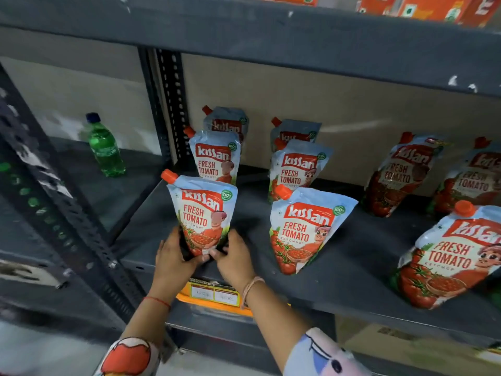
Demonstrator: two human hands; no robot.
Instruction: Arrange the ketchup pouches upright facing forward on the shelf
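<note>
We have both hands closed around the base of the front-left ketchup pouch (202, 213), left hand (173, 263) and right hand (237, 260) either side, standing it upright, label forward, at the shelf (352, 283) edge.

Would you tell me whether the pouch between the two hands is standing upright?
Upright: the pouch stands on its base on the shelf, cap on top, label forward, left hand and right hand cupping its base.

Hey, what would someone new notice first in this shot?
Both hands, left hand and right hand, clasp the base of a red-and-pale-blue ketchup pouch with an orange cap at the front left of the dark grey metal shelf. A green plastic bottle with a blue cap stands alone in the left bay.
</note>
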